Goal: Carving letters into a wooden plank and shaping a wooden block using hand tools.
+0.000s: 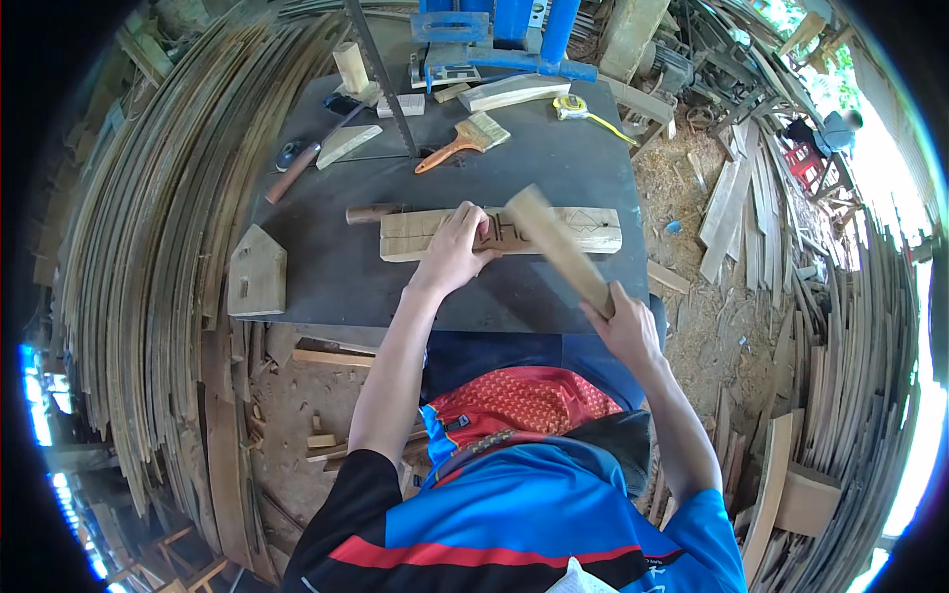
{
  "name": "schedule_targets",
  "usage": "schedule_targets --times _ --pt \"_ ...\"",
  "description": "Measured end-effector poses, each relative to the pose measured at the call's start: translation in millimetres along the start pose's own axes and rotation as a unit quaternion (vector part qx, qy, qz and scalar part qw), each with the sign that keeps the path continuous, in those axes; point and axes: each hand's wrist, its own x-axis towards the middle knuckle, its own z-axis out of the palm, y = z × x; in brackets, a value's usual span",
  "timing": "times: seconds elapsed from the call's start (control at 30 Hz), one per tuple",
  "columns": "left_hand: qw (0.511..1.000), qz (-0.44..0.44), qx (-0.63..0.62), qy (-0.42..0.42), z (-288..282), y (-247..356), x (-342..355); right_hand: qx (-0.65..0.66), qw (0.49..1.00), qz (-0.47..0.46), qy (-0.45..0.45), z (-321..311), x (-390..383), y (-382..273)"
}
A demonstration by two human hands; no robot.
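A squared wooden block [400, 235] with dark markings lies crosswise on the dark tabletop. My left hand [461, 245] is closed over its middle, thumb on the near side and fingers bent over the top. In my right hand [629, 324], near the table's front edge, is a flat wooden stick [561, 249], gripped by its lower end. The stick slants up and left, its far end over the block's right half and slightly blurred. From behind the block's left end a brown wooden handle [372, 212] sticks out; the rest of it is hidden.
A narrow saw blade [384, 79] rises through the table [336, 282] before a blue machine frame [509, 30]. Around it lie a paintbrush [463, 140], a tape measure [570, 107], a wooden-handled tool [294, 173] and wood offcuts. A pointed block [258, 272] stands left. Stacked planks flank both sides.
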Motion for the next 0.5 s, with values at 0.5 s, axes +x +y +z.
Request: schedule_targets --times 0.5 --pt "1.0 0.015 -0.019 -0.006 -9 6 -3 0.048 0.996 0.07 0.022 4 -4 -4"
